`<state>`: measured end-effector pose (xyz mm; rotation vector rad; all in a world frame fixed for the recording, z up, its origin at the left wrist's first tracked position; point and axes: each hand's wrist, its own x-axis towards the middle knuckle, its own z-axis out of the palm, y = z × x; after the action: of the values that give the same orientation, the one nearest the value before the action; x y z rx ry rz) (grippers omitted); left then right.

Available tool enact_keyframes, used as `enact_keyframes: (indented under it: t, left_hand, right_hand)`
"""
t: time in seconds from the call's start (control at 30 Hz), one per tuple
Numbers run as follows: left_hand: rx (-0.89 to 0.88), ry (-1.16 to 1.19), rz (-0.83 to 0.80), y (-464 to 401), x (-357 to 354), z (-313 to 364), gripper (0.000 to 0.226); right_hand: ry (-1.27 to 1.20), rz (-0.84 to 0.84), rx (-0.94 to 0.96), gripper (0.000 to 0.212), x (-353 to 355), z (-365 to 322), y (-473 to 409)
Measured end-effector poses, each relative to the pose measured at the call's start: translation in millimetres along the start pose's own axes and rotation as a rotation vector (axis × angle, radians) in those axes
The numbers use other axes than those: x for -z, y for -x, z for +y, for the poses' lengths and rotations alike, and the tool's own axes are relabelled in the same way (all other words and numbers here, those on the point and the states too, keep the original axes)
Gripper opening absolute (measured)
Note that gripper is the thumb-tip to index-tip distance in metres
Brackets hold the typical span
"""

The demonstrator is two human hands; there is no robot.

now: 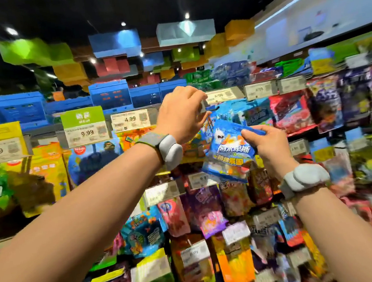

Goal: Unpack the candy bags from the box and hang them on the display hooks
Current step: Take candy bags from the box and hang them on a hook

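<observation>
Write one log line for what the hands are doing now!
left hand: at hook end | right hand: holds blue candy bag | bag: tilted, not hung

Candy bag [228, 150] between hands, before hanging bags [209, 208]; price tags [130, 119] left, crates [15, 108] behind.

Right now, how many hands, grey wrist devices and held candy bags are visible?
Hands: 2, left hand, right hand
Grey wrist devices: 2, left wrist device, right wrist device
Held candy bags: 1, blue candy bag, in the right hand
Total: 5

Two hands [181, 112], two wristbands [170, 150], one held blue bag [228, 152]
</observation>
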<state>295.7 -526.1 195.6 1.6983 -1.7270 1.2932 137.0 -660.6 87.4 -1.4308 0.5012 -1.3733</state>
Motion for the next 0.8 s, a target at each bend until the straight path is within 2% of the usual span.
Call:
enact_keyframes:
  t: [0.13, 0.3, 0.4, 0.5, 0.67, 0.8]
  left_hand:
    - [0.008, -0.014, -0.056, -24.1, -12.9, 8.3, 0.044]
    - [0.135, 0.065, -0.144, -43.3, -23.2, 14.6, 0.054]
    - [0.129, 0.029, -0.192, -49.1, -28.9, 16.2, 0.056]
    - [0.109, -0.002, -0.196, -51.9, -34.8, 16.2, 0.049]
    - [0.087, 0.017, -0.125, -55.1, -33.4, 12.7, 0.025]
    - [0.112, 0.179, -0.166, -64.0, -26.0, 6.3, 0.044]
  right_hand:
    - [0.023, 0.026, 0.008, 0.005, 27.6, -0.7, -19.5]
    - [-0.016, 0.079, -0.037, 0.008, 54.1, -4.3, -35.5]
    - [0.003, 0.075, -0.032, 0.007, 58.4, -6.0, -40.9]
    - [0.014, 0.065, -0.016, 0.005, 56.2, -6.7, -43.5]
    - [0.074, 0.038, 0.029, 0.008, 44.2, -3.0, -50.8]
    - [0.073, 0.028, 0.12, 0.007, 26.9, -7.3, -55.1]
